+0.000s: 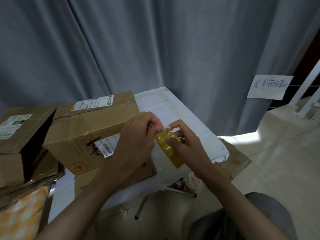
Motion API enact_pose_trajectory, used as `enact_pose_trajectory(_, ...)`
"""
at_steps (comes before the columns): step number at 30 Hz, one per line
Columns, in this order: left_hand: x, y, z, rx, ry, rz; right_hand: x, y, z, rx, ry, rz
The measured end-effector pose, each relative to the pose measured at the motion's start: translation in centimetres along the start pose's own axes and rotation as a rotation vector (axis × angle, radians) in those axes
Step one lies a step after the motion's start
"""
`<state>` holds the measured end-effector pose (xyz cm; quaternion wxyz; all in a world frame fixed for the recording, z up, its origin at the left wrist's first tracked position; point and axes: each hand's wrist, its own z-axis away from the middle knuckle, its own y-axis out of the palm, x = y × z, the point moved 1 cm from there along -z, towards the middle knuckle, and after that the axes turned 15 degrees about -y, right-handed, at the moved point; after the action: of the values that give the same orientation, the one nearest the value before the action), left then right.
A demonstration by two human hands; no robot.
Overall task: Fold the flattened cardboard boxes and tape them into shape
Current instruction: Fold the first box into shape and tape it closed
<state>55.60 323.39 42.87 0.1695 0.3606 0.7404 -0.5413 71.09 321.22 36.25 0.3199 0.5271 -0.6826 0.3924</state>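
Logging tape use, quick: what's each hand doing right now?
Left hand: pinches the tape's loose end.
Right hand: grips the yellow tape roll.

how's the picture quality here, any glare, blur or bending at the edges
Head view: dim and soft overall, fine print on the box labels unreadable; a bright patch of light glares on the floor at right; wide-angle bending curves the curtain folds; both hands and the tape roll are slightly blurred.

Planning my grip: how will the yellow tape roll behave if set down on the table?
The tape roll is round, so on edge it would likely roll; flat it should stay. Its glossy film looks slippery, though both hands grip it securely.
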Motion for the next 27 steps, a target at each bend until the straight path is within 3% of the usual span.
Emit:
enact_pose_trajectory(9,0.9,1.2,-3.8,0.165,-0.188,-0.064,0.9,-1.6,-0.6,0.046,-0.159,0.023)
enact_pose_trajectory(13,0.9,1.3,-3.3,-0.06,-0.084,0.021,0.2,-2.6,-2.8,-0.001,-0.087,0.06)
enact_pose_trajectory(16,1.9,0.8,-4.0,-0.142,-0.011,-0.189,-1.4,-2.6,-5.1,0.004,-0.047,0.093)
enact_pose_trajectory(21,5.4,1.1,-5.6,-0.031,-0.218,-0.508,-6.1,-0.5,-9.9,0.153,-0.146,0.447)
enact_pose_trajectory(27,6.6,1.5,-4.7,-0.114,-0.091,-0.555,-10.9,2.8,-11.8,0.434,-0.214,0.725)
